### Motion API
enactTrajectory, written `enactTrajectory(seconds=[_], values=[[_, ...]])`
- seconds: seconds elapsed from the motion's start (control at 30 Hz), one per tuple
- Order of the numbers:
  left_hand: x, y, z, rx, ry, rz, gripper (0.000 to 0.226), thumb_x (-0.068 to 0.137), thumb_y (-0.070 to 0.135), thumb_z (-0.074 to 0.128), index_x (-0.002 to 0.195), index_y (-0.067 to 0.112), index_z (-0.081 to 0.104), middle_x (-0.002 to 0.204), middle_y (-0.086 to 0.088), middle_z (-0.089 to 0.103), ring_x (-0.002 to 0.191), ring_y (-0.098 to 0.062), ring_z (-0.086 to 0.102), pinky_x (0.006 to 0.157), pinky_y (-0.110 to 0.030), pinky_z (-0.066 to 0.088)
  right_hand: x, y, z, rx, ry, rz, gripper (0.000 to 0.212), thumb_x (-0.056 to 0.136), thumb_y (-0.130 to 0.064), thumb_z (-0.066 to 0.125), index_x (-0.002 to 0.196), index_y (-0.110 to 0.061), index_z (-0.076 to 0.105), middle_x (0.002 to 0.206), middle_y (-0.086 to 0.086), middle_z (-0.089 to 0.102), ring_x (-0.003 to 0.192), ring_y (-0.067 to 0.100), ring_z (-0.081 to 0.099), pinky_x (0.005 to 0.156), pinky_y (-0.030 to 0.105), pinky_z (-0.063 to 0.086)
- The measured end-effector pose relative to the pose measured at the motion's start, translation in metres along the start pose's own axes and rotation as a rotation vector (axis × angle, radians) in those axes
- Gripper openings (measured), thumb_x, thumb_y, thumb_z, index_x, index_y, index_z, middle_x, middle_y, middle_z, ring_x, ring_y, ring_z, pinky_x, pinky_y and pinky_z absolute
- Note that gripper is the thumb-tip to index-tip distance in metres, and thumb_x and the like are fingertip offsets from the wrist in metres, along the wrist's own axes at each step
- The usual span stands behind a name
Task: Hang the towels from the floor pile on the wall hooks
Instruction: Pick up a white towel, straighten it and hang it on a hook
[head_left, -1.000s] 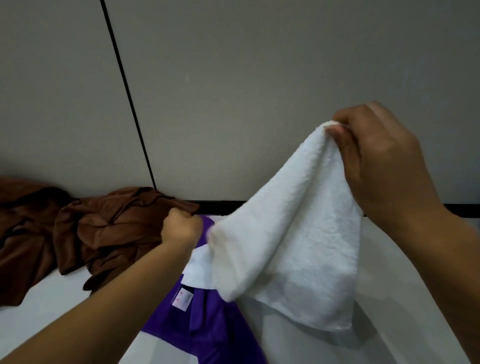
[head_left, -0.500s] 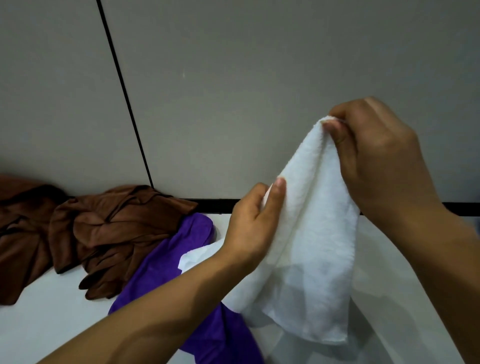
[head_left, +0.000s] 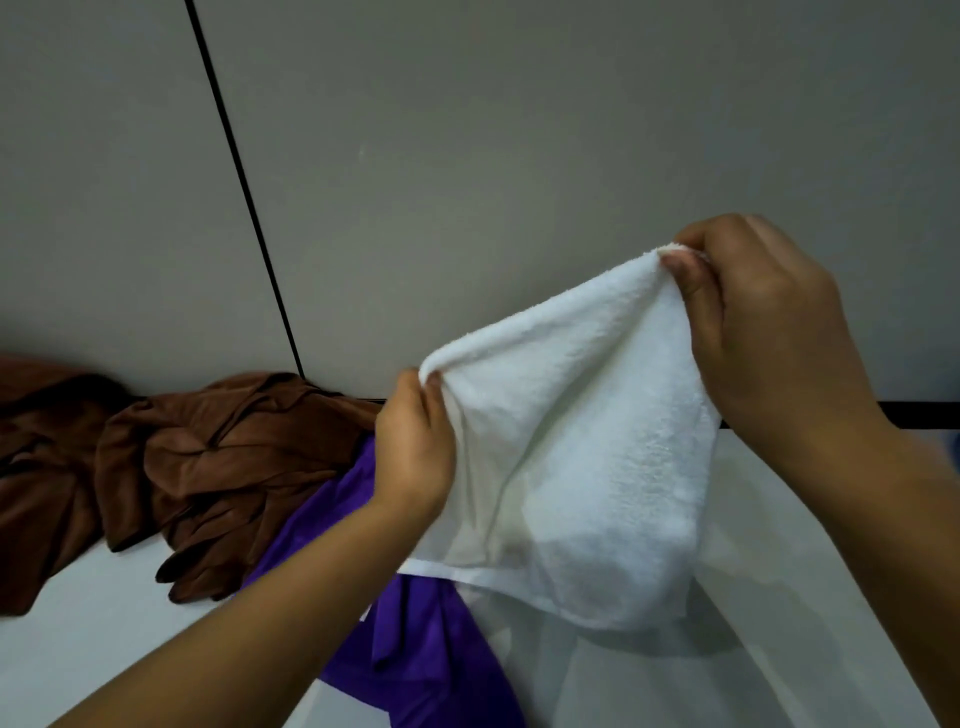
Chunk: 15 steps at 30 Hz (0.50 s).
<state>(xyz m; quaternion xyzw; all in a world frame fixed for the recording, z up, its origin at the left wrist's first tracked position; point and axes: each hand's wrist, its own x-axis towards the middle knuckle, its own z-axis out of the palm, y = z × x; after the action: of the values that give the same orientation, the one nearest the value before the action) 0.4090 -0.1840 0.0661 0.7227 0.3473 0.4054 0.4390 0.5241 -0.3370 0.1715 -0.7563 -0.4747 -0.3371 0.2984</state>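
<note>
In the head view, the left hand (head_left: 413, 447) and the right hand (head_left: 763, 332) each pinch a top corner of the white towel (head_left: 587, 467), held up in front of the grey wall (head_left: 519, 156). Below, on the floor (head_left: 78, 649), lie a purple towel (head_left: 415, 665) and brown towels (head_left: 208, 457).

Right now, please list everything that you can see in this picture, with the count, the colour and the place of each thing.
white towel: 1, white, held up in front of the wall by both hands
brown cloths: a crumpled heap, count unclear, brown, on the floor against the wall, left
purple cloth: 1, purple, on the floor under the towel
wall: grey panels with a dark seam
floor: pale, bottom
left hand: 1, grips the towel's lower corner
right hand: 1, pinches its upper corner
</note>
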Motion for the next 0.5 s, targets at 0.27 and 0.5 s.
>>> enactTrajectory(seconds=[0.27, 0.5], values=[[0.028, 0.01, -0.039, 0.343, -0.004, 0.3, 0.048, 0.094, 0.049, 0.044, 0.06, 0.018, 0.029, 0.05, 0.004, 0.035, 0.05, -0.02, 0.036, 0.047, -0.032, 0.026, -0.008, 0.014, -0.001, -0.026, -0.187, 0.175, 0.029, 0.1, -0.029, 0.037, 0.094, -0.007, 0.054, 0.087, -0.002, 0.046, 0.074, 0.019, 0.044, 0.066, 0.03, 0.032], [0.037, 0.019, -0.048, 0.56, 0.067, 0.712, 0.039, 0.092, 0.034, 0.05, 0.063, 0.014, 0.032, 0.05, 0.005, 0.029, 0.042, -0.022, 0.032, 0.045, -0.014, 0.016, -0.019, 0.024, 0.011, -0.021, -0.677, 0.392, 0.02, 0.097, -0.03, 0.043, 0.094, -0.012, 0.051, 0.086, 0.008, 0.059, 0.08, 0.027, 0.054, 0.07, 0.036, 0.044]])
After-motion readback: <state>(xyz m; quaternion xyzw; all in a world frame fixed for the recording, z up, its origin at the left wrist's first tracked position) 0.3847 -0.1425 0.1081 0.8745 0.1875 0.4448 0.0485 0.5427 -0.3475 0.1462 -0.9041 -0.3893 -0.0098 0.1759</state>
